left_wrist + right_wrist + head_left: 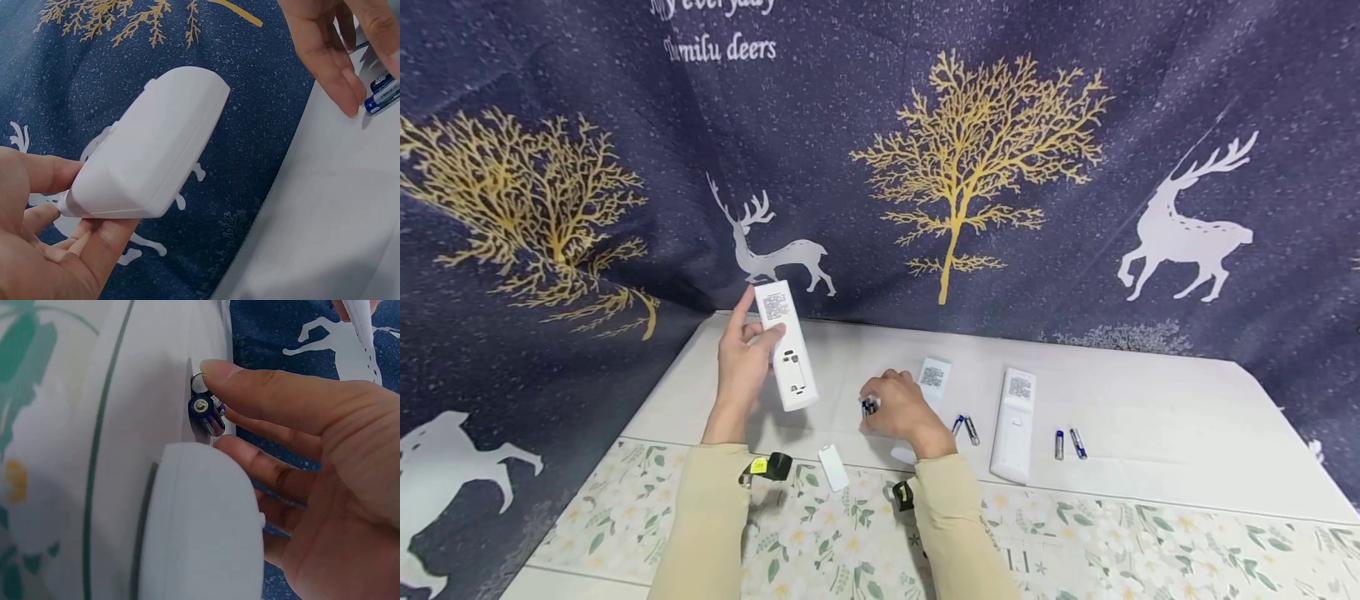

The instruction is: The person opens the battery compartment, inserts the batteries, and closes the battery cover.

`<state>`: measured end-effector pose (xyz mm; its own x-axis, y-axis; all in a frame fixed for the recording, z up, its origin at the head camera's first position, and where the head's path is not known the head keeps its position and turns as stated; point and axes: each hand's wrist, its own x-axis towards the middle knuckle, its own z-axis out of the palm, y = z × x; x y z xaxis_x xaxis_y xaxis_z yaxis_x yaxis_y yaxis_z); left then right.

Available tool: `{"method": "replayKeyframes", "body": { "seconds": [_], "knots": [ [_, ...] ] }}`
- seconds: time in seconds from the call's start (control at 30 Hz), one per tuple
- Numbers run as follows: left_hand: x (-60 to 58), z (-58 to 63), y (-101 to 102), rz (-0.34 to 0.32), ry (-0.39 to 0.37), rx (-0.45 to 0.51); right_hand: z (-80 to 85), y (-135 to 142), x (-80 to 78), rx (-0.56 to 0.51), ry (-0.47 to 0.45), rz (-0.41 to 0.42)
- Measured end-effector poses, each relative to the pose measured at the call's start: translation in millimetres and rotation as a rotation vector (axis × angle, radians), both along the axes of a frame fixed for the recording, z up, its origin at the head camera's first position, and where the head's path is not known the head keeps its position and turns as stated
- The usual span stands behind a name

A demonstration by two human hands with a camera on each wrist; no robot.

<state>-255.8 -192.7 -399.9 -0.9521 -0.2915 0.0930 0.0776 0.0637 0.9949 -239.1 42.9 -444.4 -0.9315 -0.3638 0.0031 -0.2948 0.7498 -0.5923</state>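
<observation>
Left hand (741,371): grip clamped on white remote (792,342), battery bay uncovered, held above worktop (1150,417). Right hand (901,406): thumb and fingers around paired batteries (869,407); cannot tell if that grip pinches them. White cover (833,468) lies between forearms.

Head view: set high, facing forward and down, the most distant; covers table (1172,408) and cloth (1037,250). Left wrist view: close to the left hand (44,247), tilted, facing remote (147,150) and cloth. Right wrist view: close to the right hand (340,456), turned sideways. Both wrist views share the right hand and batteries (207,417).
</observation>
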Motion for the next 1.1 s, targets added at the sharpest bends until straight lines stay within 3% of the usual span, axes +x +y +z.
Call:
{"method": "replayKeyframes", "body": {
  "seconds": [0.47, 1.1],
  "knots": [
    [0.0, -0.9, 1.0, 0.005, 0.007, -0.001, -8.5, -3.0, -2.3, -0.039, 0.002, -0.003],
    [0.9, 0.0, 2.1, 0.005, 0.008, -0.005, -7.4, -7.6, -1.1, -0.003, 0.021, -0.040]
  ]
}}
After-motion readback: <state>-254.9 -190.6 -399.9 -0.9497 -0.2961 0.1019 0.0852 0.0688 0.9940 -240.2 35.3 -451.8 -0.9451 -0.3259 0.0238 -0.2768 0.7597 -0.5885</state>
